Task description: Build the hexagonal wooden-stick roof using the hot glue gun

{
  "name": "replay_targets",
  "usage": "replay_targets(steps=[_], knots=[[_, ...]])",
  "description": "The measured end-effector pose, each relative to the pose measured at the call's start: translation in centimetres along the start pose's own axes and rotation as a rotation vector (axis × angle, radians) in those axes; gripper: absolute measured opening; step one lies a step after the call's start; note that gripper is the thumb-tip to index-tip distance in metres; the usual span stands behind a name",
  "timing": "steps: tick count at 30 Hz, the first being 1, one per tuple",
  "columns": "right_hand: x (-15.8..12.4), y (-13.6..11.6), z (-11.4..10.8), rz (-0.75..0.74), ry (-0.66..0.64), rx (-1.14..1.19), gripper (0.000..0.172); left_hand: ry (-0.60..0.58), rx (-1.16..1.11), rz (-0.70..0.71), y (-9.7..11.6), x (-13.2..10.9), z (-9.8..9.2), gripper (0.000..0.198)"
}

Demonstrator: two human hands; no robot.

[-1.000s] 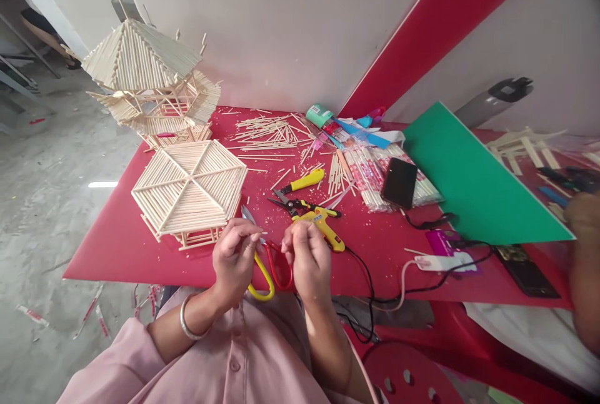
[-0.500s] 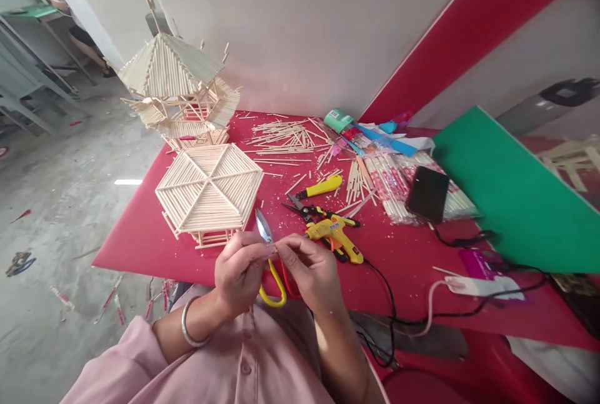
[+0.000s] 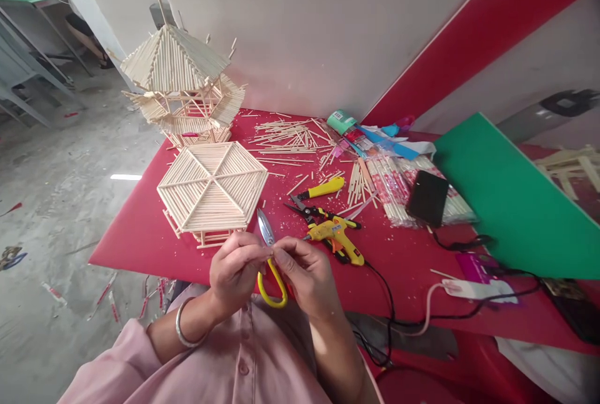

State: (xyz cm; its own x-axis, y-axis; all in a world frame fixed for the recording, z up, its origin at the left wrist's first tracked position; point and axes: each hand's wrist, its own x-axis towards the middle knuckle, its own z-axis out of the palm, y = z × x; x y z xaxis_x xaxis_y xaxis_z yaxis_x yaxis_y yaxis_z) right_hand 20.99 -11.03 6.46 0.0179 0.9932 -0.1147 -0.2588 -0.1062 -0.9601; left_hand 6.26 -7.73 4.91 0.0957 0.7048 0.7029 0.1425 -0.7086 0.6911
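A tiered pavilion (image 3: pixel 175 63) and a hexagonal model (image 3: pixel 213 186) show matt, ridged surfaces of pale wood on a smooth red desk (image 3: pixel 129 235) strewn with dry-looking loose sticks (image 3: pixel 288 137). Scissors (image 3: pixel 266 229) pair shiny metal blades with a glossy yellow plastic handle, while a glue gun (image 3: pixel 336 236) has a sleek yellow plastic shell. Packaged sticks (image 3: pixel 390 191) gleam through clear, crinkled plastic (a phone (image 3: pixel 427 197) adds dark, glassy gloss). A green board (image 3: pixel 510 201) looks smooth, a bangle (image 3: pixel 179 330) is polished silvery metal, and a pink shirt (image 3: pixel 234 341) is soft, matt cloth.
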Motion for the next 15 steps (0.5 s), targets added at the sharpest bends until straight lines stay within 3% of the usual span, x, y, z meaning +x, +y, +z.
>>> replay_targets(steps=[5,10,15], knots=[[-0.2,-0.2,-0.1,-0.202,0.116,-0.129,0.021,0.043,-0.107,-0.105,0.1,0.2,0.5,0.018],[-0.6,-0.4,-0.6,-0.375,0.176,-0.377,0.014,-0.057,-0.122,-0.152,0.9,1.1,0.7,0.003],[-1.1,-0.4,-1.1,-0.498,0.2,-0.555,0.012,-0.097,-0.115,-0.164,1.3,1.5,0.8,0.009]])
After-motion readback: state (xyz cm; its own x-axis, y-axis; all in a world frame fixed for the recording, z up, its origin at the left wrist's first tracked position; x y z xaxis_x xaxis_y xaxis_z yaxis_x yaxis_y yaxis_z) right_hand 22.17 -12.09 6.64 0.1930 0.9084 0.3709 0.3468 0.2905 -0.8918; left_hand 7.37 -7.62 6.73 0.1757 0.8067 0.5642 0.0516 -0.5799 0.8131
